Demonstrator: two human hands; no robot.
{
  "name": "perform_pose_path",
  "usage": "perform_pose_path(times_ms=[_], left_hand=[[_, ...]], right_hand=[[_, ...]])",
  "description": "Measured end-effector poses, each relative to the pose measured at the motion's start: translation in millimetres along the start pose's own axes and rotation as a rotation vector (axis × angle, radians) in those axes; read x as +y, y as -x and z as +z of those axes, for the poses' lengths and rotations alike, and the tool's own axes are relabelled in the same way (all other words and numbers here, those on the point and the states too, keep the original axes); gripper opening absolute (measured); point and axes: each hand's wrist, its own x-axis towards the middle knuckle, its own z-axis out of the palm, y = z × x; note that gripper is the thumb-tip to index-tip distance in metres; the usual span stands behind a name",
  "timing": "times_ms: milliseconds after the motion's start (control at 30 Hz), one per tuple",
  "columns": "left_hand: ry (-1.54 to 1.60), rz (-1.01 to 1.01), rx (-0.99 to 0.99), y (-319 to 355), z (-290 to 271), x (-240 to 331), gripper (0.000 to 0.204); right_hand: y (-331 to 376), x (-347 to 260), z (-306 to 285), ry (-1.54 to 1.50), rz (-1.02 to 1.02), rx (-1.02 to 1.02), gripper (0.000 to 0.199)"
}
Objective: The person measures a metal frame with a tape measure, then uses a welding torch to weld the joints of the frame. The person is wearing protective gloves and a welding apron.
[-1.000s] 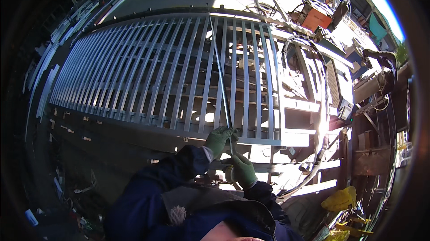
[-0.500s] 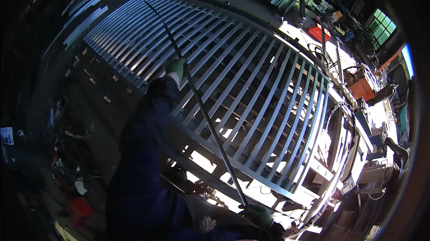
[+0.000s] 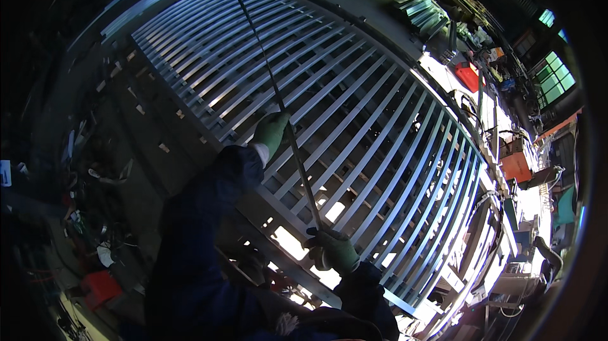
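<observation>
I have left hand and right hand fingers wrapped round the long bar; uneven tilting could snag its far end on the slatted panel.

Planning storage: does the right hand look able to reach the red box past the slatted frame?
Probably not: the right hand is closed around the thin rod, with the slatted frame between it and the red box.

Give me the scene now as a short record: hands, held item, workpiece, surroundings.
left hand: gloved green, closed around the long dark rod partway along
right hand: gloved green, gripping the rod's near end
rod position: slanting across the slatted metal panel; contact unclear
background right: red box, orange box
lower left: red object
</observation>
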Motion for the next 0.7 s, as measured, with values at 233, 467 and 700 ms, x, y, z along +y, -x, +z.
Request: perform_pose_path(times_ms=[233, 467, 700], left_hand=[[-0.053, 0.080, 0.015, 22, -16, -9, 0.016], [-0.163, 0.097, 0.075, -43, -26, 24, 0.011], [-0.223, -0.012, 0.023, -15, -24, -43, 0.016]], right_hand=[[-86, -46, 45, -0.098, -0.036, -0.092, 0.040], [-63, -9, 8, -0.062, 0.038, -0.089, 0.044], [11, 5, -5, -0.106, 0.233, 0.044, 0.042]])
